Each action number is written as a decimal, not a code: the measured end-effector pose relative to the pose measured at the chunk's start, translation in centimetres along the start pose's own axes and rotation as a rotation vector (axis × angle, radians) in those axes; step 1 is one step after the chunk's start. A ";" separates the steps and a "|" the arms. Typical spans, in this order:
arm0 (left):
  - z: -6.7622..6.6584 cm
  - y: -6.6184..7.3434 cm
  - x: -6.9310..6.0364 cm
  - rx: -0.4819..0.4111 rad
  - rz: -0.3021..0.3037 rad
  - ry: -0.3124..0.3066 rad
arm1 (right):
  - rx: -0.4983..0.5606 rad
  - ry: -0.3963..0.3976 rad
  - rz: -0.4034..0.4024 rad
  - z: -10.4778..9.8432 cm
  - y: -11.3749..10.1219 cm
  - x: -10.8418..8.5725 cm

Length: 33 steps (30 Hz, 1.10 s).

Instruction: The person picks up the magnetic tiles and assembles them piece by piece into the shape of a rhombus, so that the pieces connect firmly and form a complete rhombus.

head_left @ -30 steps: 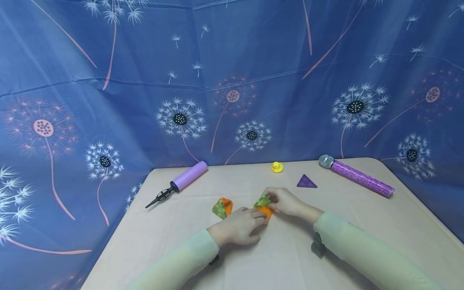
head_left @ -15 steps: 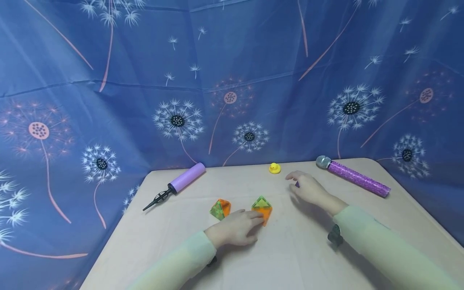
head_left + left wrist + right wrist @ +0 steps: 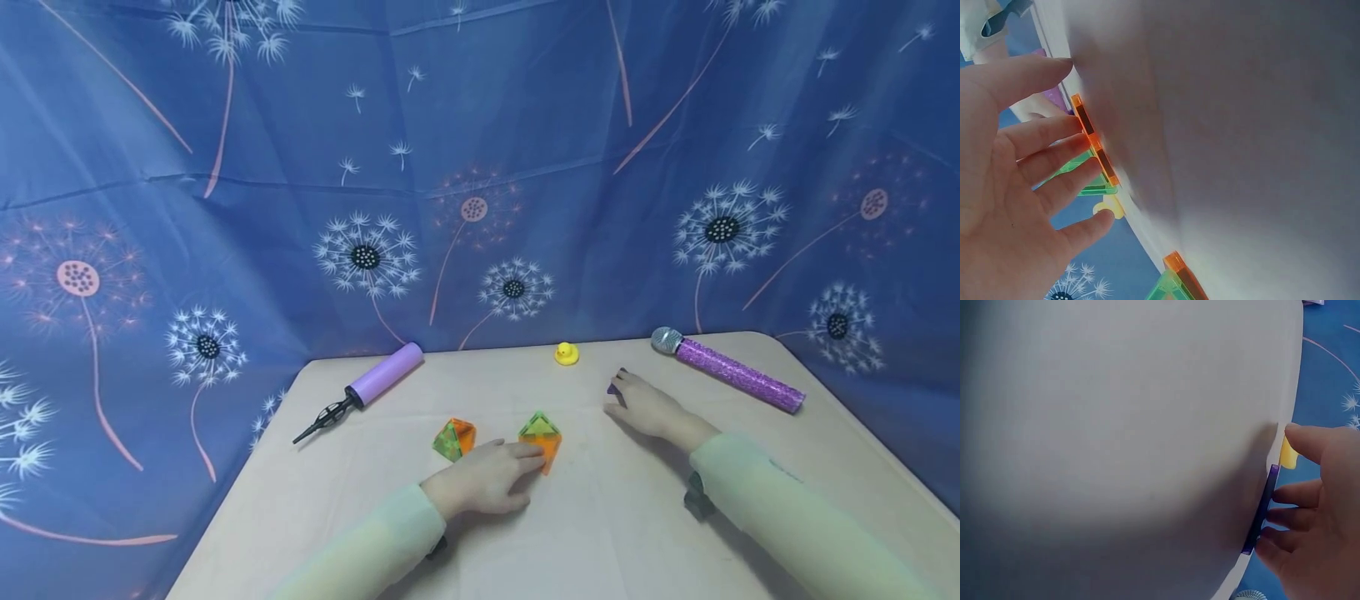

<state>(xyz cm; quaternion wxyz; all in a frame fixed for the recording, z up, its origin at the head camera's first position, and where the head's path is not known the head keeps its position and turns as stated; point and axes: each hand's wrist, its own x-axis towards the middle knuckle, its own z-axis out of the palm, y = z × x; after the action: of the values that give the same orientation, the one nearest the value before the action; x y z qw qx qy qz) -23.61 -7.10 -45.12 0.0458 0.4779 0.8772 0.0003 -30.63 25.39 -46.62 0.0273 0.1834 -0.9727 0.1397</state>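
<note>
My left hand (image 3: 486, 477) rests its outstretched fingers on an orange translucent magnetic tile (image 3: 550, 455). A green triangular magnetic tile (image 3: 539, 427) leans against that tile's far side. In the left wrist view, fingertips touch the orange tile and the thumb stays apart. To the right, my right hand (image 3: 651, 406) lies over a purple triangular magnetic tile (image 3: 1261, 511), mostly covered in the head view. Its fingertips touch the purple tile in the right wrist view, while the thumb is off it. Left of the pair stands another green and orange tile piece (image 3: 454, 439).
A yellow rubber duck (image 3: 567, 354) sits near the back edge of the table (image 3: 600, 533). Back left lies a purple balloon pump (image 3: 386, 375) with a black nozzle. A glittery purple microphone (image 3: 738, 373) lies back right. A blue dandelion-print cloth (image 3: 585, 217) hangs behind.
My right hand has let go of the green tile and moved right onto the purple triangle. The left hand has stayed on the orange tile. The view has shifted slightly.
</note>
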 end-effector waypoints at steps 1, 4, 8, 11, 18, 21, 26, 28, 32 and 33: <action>0.0 0.0 0.0 -0.002 0.001 0.000 | -0.008 0.000 -0.004 0.2 0.1 -0.1; 0.0 0.1 -0.1 0.007 0.005 0.004 | -0.015 0.013 -0.010 0.4 0.2 -0.4; -0.1 0.3 0.0 0.024 0.006 0.008 | -0.014 0.014 -0.016 0.3 -0.1 -0.9; -0.1 0.3 0.0 0.025 0.005 0.005 | -0.008 -0.017 -0.013 0.4 -0.6 -1.5; 0.1 0.4 0.0 0.033 0.007 0.008 | 0.024 -0.078 -0.009 0.4 -2.3 -3.4; 0.1 0.4 0.0 0.035 0.006 0.009 | 0.030 -0.083 -0.030 0.3 -3.2 -4.5; 0.1 0.3 0.1 0.044 -0.002 0.006 | 0.042 -0.099 -0.053 0.2 -4.6 -6.0; 0.1 0.4 0.0 0.051 -0.003 0.007 | 0.043 -0.098 -0.063 0.3 -4.9 -6.5; 0.1 0.4 0.0 0.059 -0.003 0.010 | 0.041 -0.095 -0.069 0.4 -5.7 -7.2; 0.1 0.5 0.0 0.060 -0.004 0.010 | 0.039 -0.099 -0.061 0.4 -5.8 -7.4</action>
<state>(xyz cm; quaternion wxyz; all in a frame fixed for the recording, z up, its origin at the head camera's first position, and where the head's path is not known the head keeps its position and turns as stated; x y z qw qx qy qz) -23.19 -6.90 -45.19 0.0270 0.4775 0.8779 -0.0236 -21.66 22.66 -46.25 -0.0201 0.2200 -0.9639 0.1487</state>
